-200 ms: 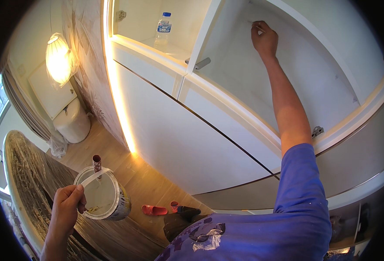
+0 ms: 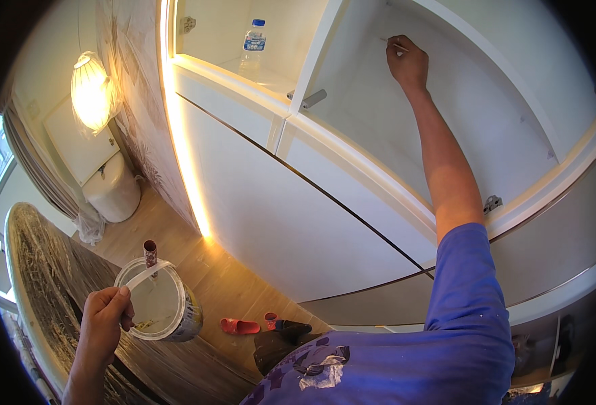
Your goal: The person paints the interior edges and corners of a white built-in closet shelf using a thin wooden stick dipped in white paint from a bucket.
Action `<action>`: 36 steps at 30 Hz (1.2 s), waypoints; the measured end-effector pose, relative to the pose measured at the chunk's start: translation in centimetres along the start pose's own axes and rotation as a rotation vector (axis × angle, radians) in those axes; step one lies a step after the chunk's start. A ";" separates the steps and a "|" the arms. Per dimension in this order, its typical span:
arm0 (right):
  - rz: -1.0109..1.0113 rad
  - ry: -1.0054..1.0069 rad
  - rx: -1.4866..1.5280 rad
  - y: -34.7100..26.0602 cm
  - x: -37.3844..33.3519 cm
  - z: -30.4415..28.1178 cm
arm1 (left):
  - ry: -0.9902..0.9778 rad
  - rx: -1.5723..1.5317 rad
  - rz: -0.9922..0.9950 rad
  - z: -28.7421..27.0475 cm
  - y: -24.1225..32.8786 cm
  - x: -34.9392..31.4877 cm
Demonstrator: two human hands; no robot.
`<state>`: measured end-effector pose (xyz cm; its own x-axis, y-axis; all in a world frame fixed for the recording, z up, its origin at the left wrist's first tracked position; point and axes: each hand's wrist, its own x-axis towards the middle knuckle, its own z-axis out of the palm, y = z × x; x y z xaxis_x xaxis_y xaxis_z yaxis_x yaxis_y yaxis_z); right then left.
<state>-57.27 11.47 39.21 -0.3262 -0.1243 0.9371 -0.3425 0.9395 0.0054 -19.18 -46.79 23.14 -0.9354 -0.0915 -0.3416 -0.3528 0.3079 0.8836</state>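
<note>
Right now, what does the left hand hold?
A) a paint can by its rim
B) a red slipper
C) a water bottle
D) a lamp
A: the left hand grips the rim of the open paint can, while the bottle stands on a cabinet shelf.

A clear plastic water bottle [image 2: 252,46] with a blue cap stands upright on the white cabinet shelf [image 2: 257,75], and a lit wall lamp [image 2: 92,91] glows to the left above a white toilet [image 2: 112,185]. On the wooden floor [image 2: 223,283] lie red slippers [image 2: 240,327], near the cabinet's base.
</note>
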 end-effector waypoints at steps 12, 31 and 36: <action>0.052 0.049 0.039 -0.6 2.1 -1.4 | 0.016 -0.039 -0.006 0.3 -0.1 0.0; 0.354 -0.192 0.287 -15.0 -4.5 -14.4 | -0.079 0.078 0.133 0.8 1.1 -0.5; 0.360 -0.341 0.986 -24.6 -14.2 -19.0 | -0.070 0.156 0.102 0.2 1.1 -1.2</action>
<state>-27.47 -3.83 32.37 -0.7224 -0.1186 0.6812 -0.6813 0.2907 -0.6719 -18.48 -46.16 24.48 -0.9602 0.0117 -0.2792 -0.2433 0.4560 0.8561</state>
